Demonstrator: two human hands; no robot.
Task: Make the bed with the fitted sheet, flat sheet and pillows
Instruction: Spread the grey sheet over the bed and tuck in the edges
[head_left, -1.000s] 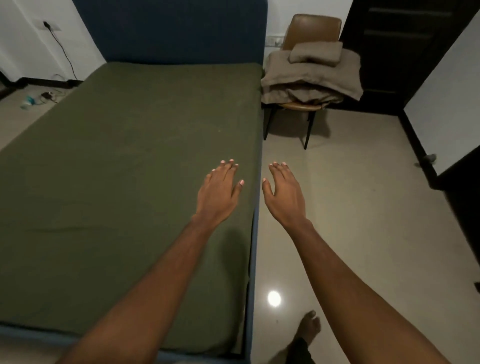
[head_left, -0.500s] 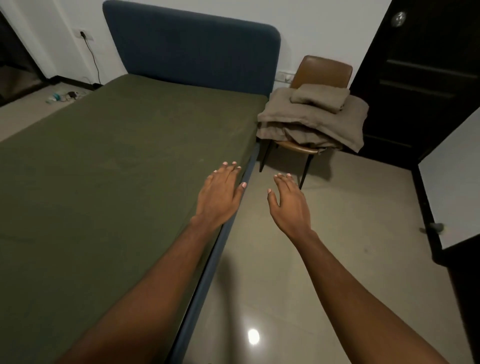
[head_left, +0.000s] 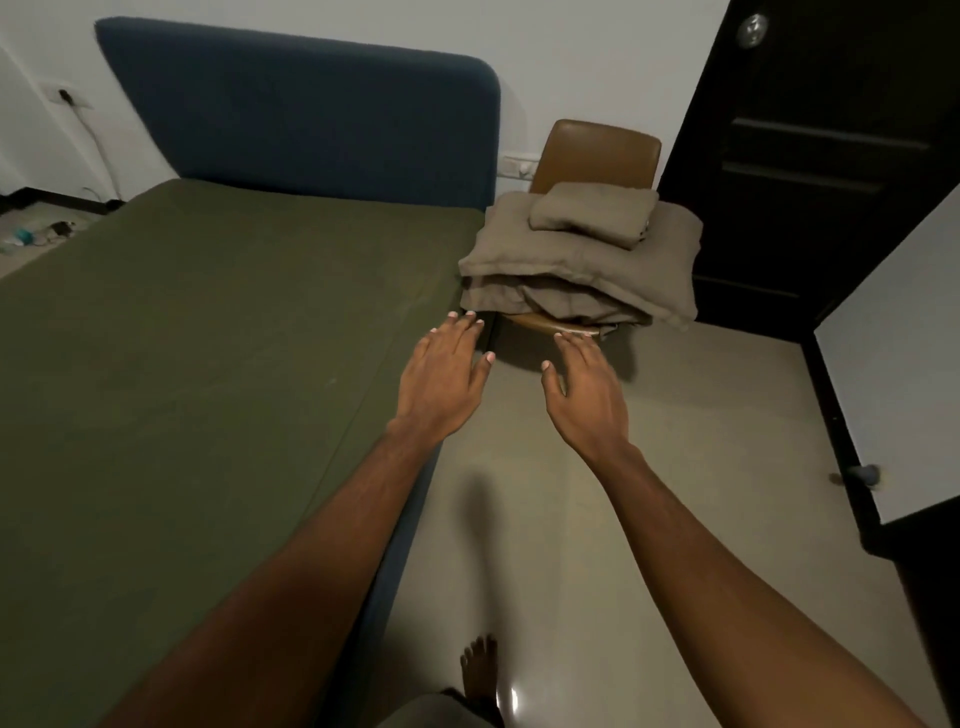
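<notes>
1. A person moves up along the right edge of the bed toward its head-end corner. A second ago both hands hung farther down that edge, with the chair well apart.
2. Now the left hand hovers over the bed's right edge near the headboard. The right hand is out over the floor, fingertips just short of the chair seat.
3. Each grip is open, fingers straight, holding nothing.
4. Folded taupe bedding is stacked on the chair, just beside the head-end corner, with a smaller folded piece on top.
5. An olive-green cover, probably the fitted sheet, lies smooth across the mattress. Flat sheet and pillows are not yet on the bed, and the approach suggests the stack is the next pickup.
</notes>
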